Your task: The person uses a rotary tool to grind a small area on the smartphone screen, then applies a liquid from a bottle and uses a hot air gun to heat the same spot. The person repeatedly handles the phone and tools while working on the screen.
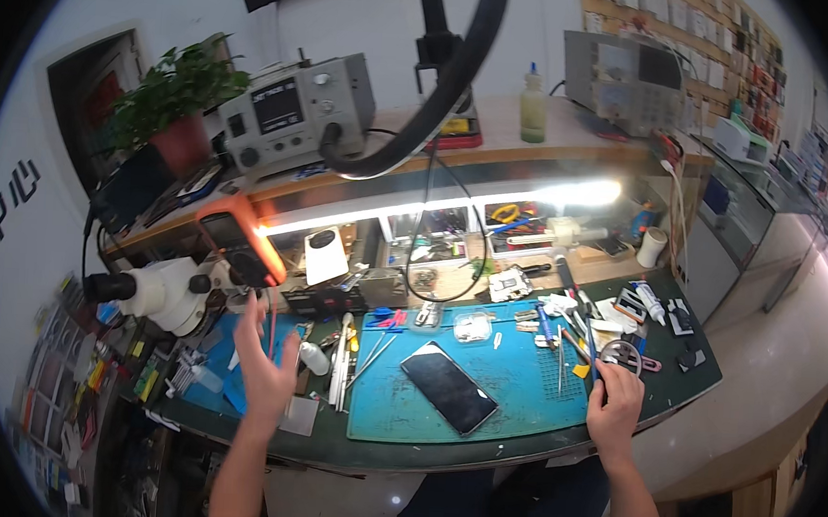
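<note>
My left hand [271, 368] is raised at the left, fingers apart, below an orange multimeter [243, 239] and beside a red lead [273, 322]; whether it touches the lead is unclear. My right hand [616, 413] grips a slim blue tool [593, 343] at the mat's right side, beside a round magnifier-like object [628, 353] and scattered small tools. A dark smartphone [449, 387] lies face up, set diagonally on the blue mat [385, 418] between my hands. Thin metal tools [375, 356] and a small clear container [472, 326] lie near it.
A white microscope [170, 296] and small white bottle [314, 357] stand at the left. Tools crowd the lit lower shelf [455, 285]. Above are a grey instrument [290, 113], a plant [172, 102] and a bottle [534, 109]. A black arm [453, 81] hangs overhead.
</note>
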`<act>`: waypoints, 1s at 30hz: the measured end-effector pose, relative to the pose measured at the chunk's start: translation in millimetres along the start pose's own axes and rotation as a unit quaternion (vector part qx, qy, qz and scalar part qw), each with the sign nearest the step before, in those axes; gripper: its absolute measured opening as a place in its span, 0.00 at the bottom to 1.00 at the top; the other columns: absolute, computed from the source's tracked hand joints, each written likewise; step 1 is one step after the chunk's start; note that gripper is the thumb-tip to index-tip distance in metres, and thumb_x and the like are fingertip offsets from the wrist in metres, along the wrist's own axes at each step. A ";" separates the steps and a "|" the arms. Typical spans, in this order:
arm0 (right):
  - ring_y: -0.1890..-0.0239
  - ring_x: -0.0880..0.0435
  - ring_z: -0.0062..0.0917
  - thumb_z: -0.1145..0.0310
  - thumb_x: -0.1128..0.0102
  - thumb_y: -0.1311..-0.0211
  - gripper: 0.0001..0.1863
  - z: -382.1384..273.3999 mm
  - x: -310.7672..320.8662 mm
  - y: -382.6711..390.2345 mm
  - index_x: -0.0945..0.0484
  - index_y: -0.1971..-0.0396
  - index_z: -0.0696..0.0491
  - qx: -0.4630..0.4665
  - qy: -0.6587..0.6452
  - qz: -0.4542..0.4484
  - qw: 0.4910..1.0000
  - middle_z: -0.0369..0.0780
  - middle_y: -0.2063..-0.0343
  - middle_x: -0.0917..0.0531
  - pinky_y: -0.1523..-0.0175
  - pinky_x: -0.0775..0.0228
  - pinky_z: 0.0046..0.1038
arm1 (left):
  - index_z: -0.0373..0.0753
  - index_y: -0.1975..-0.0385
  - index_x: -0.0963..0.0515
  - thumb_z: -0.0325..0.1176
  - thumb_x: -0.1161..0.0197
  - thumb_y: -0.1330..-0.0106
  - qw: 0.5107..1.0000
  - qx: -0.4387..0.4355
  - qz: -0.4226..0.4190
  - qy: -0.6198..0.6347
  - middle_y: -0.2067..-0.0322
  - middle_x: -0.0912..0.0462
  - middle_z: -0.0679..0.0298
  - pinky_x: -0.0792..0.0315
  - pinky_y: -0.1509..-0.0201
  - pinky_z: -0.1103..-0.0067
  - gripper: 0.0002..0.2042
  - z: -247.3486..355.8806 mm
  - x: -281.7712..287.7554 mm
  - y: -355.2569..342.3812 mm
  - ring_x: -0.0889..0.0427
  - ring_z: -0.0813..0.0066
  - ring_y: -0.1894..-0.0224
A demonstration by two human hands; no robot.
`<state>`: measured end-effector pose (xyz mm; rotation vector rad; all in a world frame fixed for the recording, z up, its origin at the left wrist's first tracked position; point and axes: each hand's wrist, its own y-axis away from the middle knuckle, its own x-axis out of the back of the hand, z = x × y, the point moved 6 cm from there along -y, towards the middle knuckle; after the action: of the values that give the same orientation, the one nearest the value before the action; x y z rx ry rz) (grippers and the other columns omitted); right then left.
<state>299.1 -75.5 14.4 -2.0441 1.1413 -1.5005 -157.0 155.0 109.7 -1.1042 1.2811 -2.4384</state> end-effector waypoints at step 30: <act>0.51 0.17 0.43 0.81 0.38 0.38 0.16 0.7 -3.6 1.9 0.15 0.50 0.58 -0.016 -0.005 0.029 0.999 0.45 0.55 0.15 0.41 0.30 0.43 | 0.35 0.17 0.57 0.41 0.16 0.44 0.994 -0.068 0.077 0.025 0.27 0.38 0.39 0.40 0.20 0.61 0.62 -27.6 -1.4 -276.2 0.36 0.44 0.25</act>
<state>298.5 -74.0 10.6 -2.0190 1.2163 -1.4514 -126.0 343.1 311.4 -0.9400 1.5080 -2.3098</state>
